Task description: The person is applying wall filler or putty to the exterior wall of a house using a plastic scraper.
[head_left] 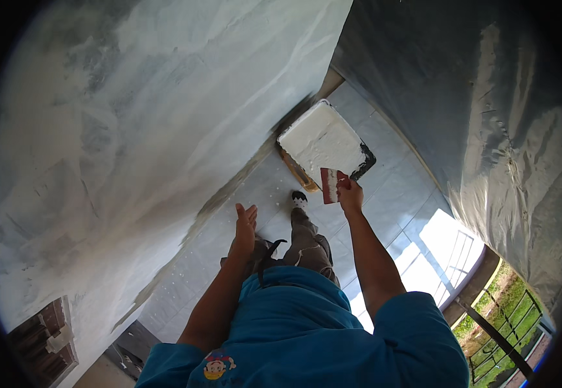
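Note:
My right hand [351,196] grips a reddish-brown putty knife [327,193] whose wide blade has a smear of white compound across it. Just beyond the blade, a square dark-rimmed tub [368,164] stands on the floor, close to the wall. White compound [323,136] fills it, with a slightly uneven surface. Off to the left, my left hand [246,223] is raised above my leg with its fingers stretched out, holding nothing.
A wall [132,116] with patchy grey and white coating rises on the left. Plastic sheeting [488,149] hangs along the right. White specks dot the tiled floor [265,184]. A metal railing [504,336] is at lower right, and an opening [45,343] shows at lower left.

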The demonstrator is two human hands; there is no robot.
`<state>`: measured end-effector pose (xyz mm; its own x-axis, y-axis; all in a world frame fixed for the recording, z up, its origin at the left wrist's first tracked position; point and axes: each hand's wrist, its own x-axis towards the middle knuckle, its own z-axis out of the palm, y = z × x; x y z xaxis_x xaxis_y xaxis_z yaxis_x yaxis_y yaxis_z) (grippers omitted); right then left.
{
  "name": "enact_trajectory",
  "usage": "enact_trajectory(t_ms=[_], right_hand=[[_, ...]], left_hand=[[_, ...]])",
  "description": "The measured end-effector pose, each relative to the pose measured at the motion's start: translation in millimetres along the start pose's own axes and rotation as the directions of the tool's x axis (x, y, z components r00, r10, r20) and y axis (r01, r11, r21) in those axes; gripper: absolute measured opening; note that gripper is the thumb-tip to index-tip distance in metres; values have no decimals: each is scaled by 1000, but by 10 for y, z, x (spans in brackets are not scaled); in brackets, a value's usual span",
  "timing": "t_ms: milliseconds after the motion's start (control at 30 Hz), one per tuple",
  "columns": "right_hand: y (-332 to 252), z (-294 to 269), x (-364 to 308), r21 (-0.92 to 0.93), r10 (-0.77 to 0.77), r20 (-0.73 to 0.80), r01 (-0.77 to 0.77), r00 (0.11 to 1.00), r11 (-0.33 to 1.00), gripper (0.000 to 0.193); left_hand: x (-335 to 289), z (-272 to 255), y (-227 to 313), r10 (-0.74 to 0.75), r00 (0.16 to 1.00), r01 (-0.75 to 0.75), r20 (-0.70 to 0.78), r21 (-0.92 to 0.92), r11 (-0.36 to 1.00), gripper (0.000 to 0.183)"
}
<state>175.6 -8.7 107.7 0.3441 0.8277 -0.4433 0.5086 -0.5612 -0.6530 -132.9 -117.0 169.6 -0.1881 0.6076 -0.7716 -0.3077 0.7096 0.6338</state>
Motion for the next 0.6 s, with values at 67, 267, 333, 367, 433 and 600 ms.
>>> enact_trajectory(t_ms=[67,267,333,367,433,600], right_hand=[[-4,98,405,-53,46,37,-44,998,998,29],[182,404,1520,-268,-96,72,112,993,957,29],[102,531,1708,-278,-66,94,90,993,956,28],[159,535,1800,-277,-58,120,90,991,957,29],[184,566,1929,-275,-99,141,136,985,952,29],[436,668,2075,-201,-77,298,141,952,969,30]], left_hand=[[206,169,-90,-119,993,121,19,-139,983,109],[834,767,-377,-239,970,243,47,-184,952,110],[1075,859,-495,-294,955,296,40,-202,934,110],[1138,973,-521,-294,954,301,63,-215,929,111],[1283,1142,-498,-280,954,298,107,-257,919,112],[1577,1512,-489,-303,947,322,109,-332,887,114]])
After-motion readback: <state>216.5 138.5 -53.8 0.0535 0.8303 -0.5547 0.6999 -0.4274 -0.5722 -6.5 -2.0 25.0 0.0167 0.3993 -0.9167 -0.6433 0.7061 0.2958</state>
